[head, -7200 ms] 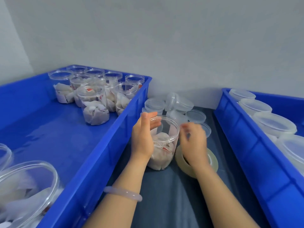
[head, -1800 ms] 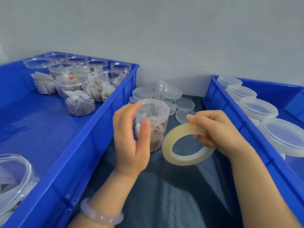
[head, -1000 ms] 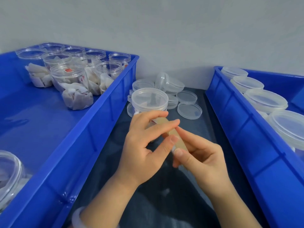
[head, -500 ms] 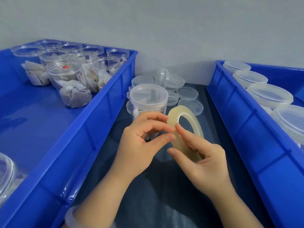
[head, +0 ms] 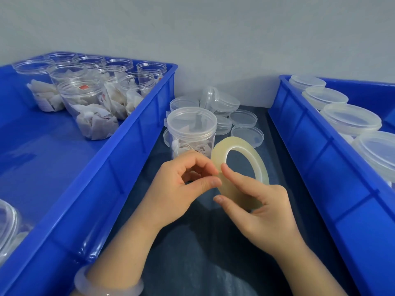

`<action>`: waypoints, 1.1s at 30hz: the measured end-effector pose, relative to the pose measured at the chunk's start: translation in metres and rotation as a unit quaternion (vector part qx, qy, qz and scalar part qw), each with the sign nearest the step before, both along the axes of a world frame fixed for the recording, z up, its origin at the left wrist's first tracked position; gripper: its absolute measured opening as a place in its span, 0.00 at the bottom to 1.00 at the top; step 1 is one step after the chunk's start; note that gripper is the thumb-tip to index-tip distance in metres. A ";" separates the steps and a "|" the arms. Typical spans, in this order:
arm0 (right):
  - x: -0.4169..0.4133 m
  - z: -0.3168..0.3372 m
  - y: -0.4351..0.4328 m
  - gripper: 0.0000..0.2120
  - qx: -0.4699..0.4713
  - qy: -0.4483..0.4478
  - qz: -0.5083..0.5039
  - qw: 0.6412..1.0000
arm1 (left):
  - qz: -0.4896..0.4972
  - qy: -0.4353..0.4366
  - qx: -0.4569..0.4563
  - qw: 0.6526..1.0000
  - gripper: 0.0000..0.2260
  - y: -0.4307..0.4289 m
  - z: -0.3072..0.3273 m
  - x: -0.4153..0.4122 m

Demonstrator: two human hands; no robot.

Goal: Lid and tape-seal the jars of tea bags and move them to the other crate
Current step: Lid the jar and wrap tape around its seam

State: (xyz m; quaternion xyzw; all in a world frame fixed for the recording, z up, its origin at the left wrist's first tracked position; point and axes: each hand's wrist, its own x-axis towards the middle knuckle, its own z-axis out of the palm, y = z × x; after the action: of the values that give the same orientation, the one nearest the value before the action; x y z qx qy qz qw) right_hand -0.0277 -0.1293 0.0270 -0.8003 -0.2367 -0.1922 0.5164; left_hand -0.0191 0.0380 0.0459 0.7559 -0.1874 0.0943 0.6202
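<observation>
A lidded clear jar of tea bags (head: 191,133) stands on the dark cloth between two blue crates. Just in front of it I hold a roll of clear tape (head: 254,159) upright. My right hand (head: 256,212) grips the roll's lower part between thumb and fingers. My left hand (head: 181,189) pinches at the roll's left edge with thumb and forefinger. The left crate (head: 119,167) holds several open jars of tea bags (head: 89,110). The right crate (head: 316,167) holds several lidded jars (head: 350,118).
Loose clear lids (head: 243,118) lie in a pile behind the jar, against the grey wall. Another clear jar (head: 6,223) shows at the near left edge inside the left crate. A pale bracelet (head: 106,289) circles my left wrist.
The tape roll has turned from edge-on to upright, facing me. My left fingers stay pinched at its edge. The lidded jar has not moved.
</observation>
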 end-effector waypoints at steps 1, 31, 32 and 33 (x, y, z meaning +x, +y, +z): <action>0.000 0.000 0.000 0.26 -0.003 0.001 0.001 1.000 | -0.002 0.002 0.010 1.000 0.08 0.001 0.000 0.000; 0.001 0.000 -0.001 0.25 0.021 -0.001 -0.013 1.000 | 0.029 -0.021 -0.050 0.998 0.06 -0.011 -0.008 -0.004; 0.002 0.000 -0.001 0.25 0.014 -0.005 -0.014 1.000 | 0.037 -0.029 -0.056 0.997 0.06 -0.012 -0.008 -0.005; 0.002 -0.001 -0.001 0.26 0.007 -0.010 -0.017 1.000 | 0.046 -0.033 -0.062 0.996 0.07 -0.012 -0.007 -0.005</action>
State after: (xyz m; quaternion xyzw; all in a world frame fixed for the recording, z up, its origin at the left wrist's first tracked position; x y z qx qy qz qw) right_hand -0.0253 -0.1303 0.0265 -0.7985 -0.2270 -0.2109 0.5161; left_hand -0.0245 0.0256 0.0388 0.7202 -0.1666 0.1585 0.6546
